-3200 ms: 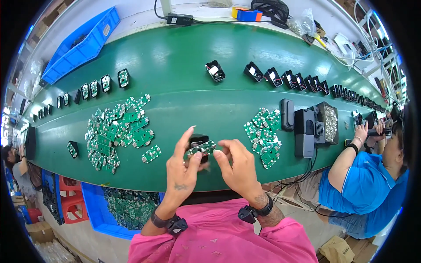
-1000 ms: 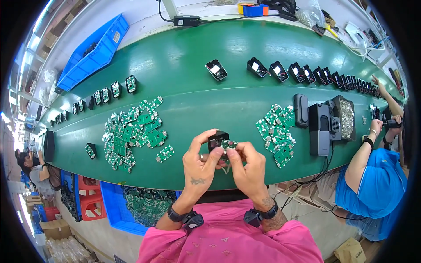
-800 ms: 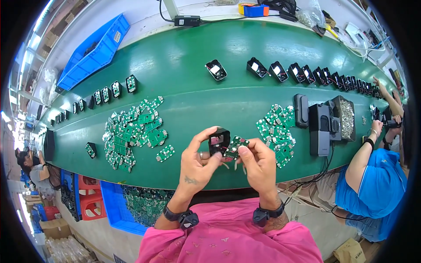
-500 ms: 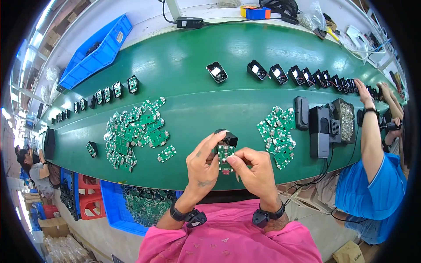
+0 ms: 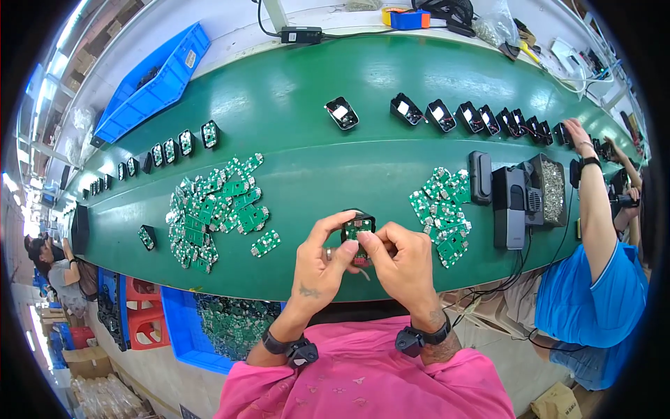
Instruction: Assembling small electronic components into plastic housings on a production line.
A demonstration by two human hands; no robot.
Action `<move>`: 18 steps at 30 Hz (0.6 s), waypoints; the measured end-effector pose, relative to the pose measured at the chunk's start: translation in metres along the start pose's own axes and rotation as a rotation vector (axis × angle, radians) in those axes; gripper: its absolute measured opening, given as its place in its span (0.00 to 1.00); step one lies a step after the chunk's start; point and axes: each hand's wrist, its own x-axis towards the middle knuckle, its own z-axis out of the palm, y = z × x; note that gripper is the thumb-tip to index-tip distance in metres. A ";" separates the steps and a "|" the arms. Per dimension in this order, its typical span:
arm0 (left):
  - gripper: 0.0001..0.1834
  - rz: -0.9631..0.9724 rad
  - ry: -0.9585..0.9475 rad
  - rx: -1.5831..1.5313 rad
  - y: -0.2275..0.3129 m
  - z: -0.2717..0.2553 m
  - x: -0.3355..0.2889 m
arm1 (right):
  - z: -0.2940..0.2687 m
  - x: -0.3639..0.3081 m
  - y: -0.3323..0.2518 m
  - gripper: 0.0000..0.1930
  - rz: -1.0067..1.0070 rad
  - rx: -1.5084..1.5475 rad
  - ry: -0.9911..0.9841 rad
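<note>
A small black housing (image 5: 371, 221) is held over the near edge of the bench, between my hands. My left hand (image 5: 317, 269) is wrapped round its left side, with the thumb close to the front. Inside the opening of the housing lies a green circuit board (image 5: 358, 228), and my right hand (image 5: 405, 265) presses its thumb on that board, fingers curled round the right side. Below the thumbs shows a red part (image 5: 361, 261), partly hidden. A loose green board (image 5: 265, 244) rests left of my hands.
Heaps of green boards lie at left (image 5: 192, 223) and right (image 5: 443, 216). Black housings (image 5: 441, 115) line the far right; board-filled ones (image 5: 185, 143) line the far left. A blue crate (image 5: 157, 84) stands behind. A co-worker's hand (image 5: 579, 136) reaches in beside a dark device (image 5: 509, 209).
The board has moved up and deeper into the black housing, and both thumbs have come together on it. On the right, the co-worker's hand has shifted among the housings.
</note>
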 end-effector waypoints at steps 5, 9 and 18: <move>0.17 -0.120 0.061 -0.077 -0.003 0.004 0.005 | 0.006 0.001 0.005 0.10 0.004 -0.087 -0.008; 0.15 -0.067 0.090 -0.075 -0.011 0.006 0.007 | 0.014 0.002 0.008 0.18 -0.040 0.076 -0.104; 0.13 -0.050 0.173 0.138 -0.020 -0.004 0.019 | 0.033 0.014 0.019 0.18 0.001 0.117 -0.109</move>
